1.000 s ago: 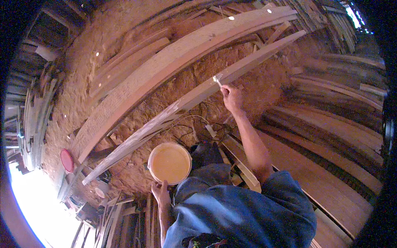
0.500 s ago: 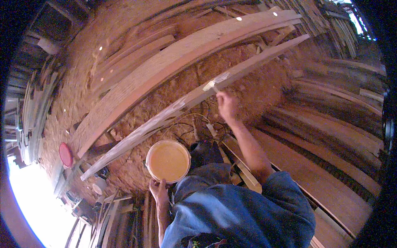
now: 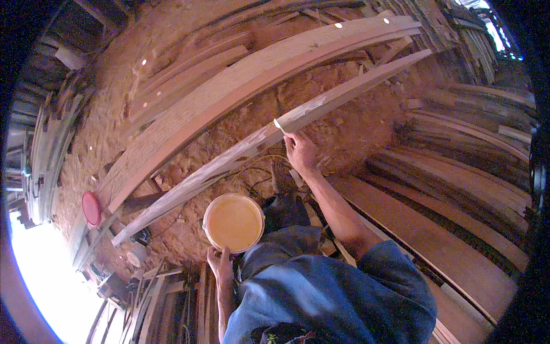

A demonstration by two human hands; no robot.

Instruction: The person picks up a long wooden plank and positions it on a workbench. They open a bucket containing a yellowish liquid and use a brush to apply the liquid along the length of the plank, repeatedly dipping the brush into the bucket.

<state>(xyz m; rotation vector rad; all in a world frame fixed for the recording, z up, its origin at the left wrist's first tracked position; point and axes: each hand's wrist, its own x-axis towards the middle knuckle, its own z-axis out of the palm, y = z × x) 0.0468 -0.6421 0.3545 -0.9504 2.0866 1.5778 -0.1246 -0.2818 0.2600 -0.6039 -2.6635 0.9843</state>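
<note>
My left hand [image 3: 220, 261] grips the rim of a round white bucket [image 3: 207, 234] at its near side, thumb over the edge. Inside the bucket lies a smooth yellow-tan liquid [image 3: 234, 222]. My right hand [image 3: 301, 152] is closed around the handle of a small brush [image 3: 278, 124], whose pale, coated end touches a long narrow wooden beam [image 3: 223, 159]. Whitish wet smears cover the beam's top face to the left of the brush, and a shiny patch shows just to its right.
Beyond the beam lies a wide, thick plank [image 3: 240, 83]. A red round lid [image 3: 91, 208] sits at the left. Stacked boards [image 3: 424, 229] fill the right side. Thin cables [image 3: 258, 162] lie on the brown, debris-covered ground under the beam. More timber pieces [image 3: 154, 304] stand at lower left.
My right hand and the brush have moved left along the beam, and the brush has turned more edge-on. The left hand and bucket stay almost in place.
</note>
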